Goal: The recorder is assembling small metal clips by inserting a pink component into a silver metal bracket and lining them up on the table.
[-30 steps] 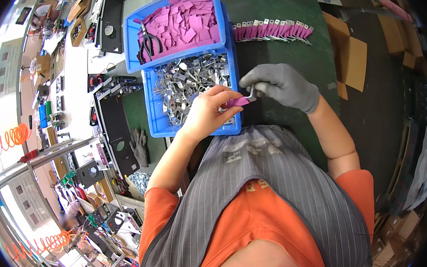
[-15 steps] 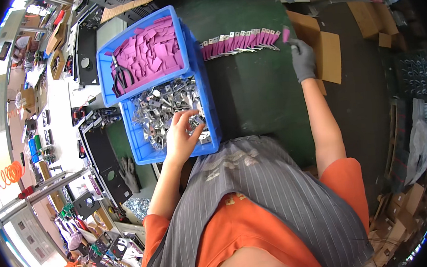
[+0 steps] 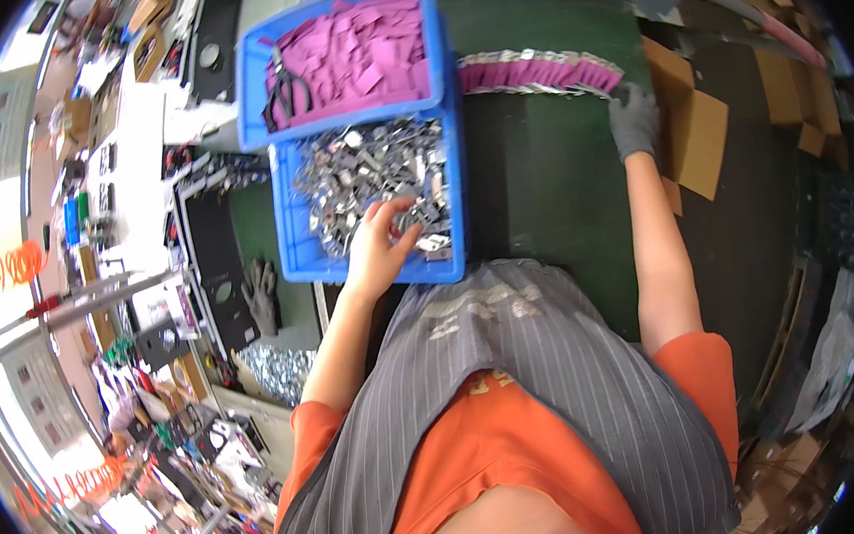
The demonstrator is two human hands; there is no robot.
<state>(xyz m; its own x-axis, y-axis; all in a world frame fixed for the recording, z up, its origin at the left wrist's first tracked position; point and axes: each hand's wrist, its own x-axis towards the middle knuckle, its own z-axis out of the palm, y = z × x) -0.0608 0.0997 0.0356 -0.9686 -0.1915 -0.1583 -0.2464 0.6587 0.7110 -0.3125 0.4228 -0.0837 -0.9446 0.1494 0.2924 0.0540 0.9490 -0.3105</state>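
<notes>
My bare left hand (image 3: 381, 245) hovers over the near blue bin (image 3: 301, 262), which holds a heap of small metal parts (image 3: 364, 171). Its thumb and forefinger are curved apart, with nothing visible between them. My right hand (image 3: 633, 122), in a grey glove, is at the right end of a row of pink-wrapped metal pieces (image 3: 542, 75) laid side by side on the green tabletop (image 3: 550, 167). Its fingertips close on the last piece, partly hiding it. Beyond the near bin, a second blue bin (image 3: 336, 126) contains pink slips (image 3: 370, 56) and black-handled pliers (image 3: 285, 89).
An open cardboard box (image 3: 700, 145) stands just right of my right hand. A grey glove (image 3: 262, 298) lies left of the near bin, beside a black panel (image 3: 215, 274). A metal arm with a pink-wrapped section (image 3: 792, 40) extends at the far right.
My right hand has brought a pink-wrapped piece down to the right end of the row. My left hand remains over the metal parts. The whole view has shifted.
</notes>
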